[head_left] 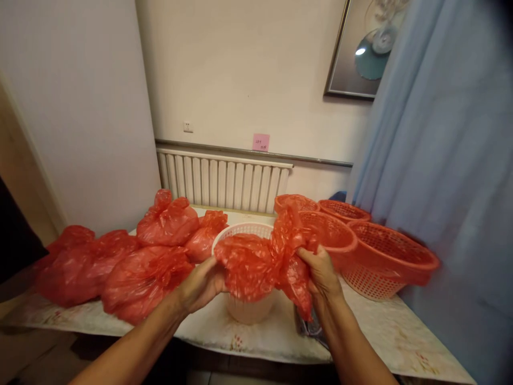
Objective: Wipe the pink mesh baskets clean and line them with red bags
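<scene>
Both hands hold a crumpled red plastic bag (pixel 248 264) in front of a white perforated basket (pixel 244 231). My left hand (pixel 205 286) grips the bag's left edge near the basket rim, its fingertips partly hidden behind the plastic. On the right side, my right hand (pixel 320 270) pinches the gathered part of the bag, thumb on top. Loose plastic hangs below the right hand and rises above it. The bag covers much of the basket's front, so the basket's contents cannot be seen.
Several full red bags (pixel 148 278) sit on the left of the cloth-covered table (pixel 372 326). Baskets lined with red bags (pixel 390 256) stand at the right beside a blue curtain (pixel 436 160). A dark item (pixel 310 323) lies under the right hand. Behind is a radiator (pixel 224 179).
</scene>
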Demonstrator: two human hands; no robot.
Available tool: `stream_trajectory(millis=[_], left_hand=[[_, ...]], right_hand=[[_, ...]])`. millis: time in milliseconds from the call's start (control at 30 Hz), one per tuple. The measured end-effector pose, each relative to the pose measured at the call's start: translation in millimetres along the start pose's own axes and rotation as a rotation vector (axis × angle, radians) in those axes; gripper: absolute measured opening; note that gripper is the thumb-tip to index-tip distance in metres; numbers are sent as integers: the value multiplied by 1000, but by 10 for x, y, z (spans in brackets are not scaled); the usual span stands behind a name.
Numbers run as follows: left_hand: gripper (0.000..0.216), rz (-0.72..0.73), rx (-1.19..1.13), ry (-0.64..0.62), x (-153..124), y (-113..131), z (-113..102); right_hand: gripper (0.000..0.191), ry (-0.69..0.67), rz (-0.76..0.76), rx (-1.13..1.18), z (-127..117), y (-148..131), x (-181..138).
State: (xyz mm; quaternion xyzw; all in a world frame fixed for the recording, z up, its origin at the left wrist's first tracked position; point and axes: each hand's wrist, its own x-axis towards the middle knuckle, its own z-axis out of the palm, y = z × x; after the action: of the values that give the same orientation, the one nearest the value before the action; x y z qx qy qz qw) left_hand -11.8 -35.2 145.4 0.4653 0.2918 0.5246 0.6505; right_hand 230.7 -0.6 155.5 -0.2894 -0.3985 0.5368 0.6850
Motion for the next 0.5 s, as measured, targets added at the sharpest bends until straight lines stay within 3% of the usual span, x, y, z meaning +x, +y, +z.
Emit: stream_trajectory(millis=[67, 133, 300, 433, 500], left_hand=[[54, -24, -54, -108, 11, 20, 14], [58, 0, -62, -99, 44, -1, 71], [39, 69, 8, 200, 232, -76, 162], [27, 257, 5, 518, 391, 101, -134], [28, 305, 30, 585, 446, 213, -309]], right_hand=[[39, 65, -79, -75, -23, 17, 46], [38, 75, -130, -181, 9, 66, 43], [32, 56, -142, -354, 29, 117, 70], [32, 253, -214, -115, -322, -47, 301], [29, 248, -226, -69, -532, -109, 399]])
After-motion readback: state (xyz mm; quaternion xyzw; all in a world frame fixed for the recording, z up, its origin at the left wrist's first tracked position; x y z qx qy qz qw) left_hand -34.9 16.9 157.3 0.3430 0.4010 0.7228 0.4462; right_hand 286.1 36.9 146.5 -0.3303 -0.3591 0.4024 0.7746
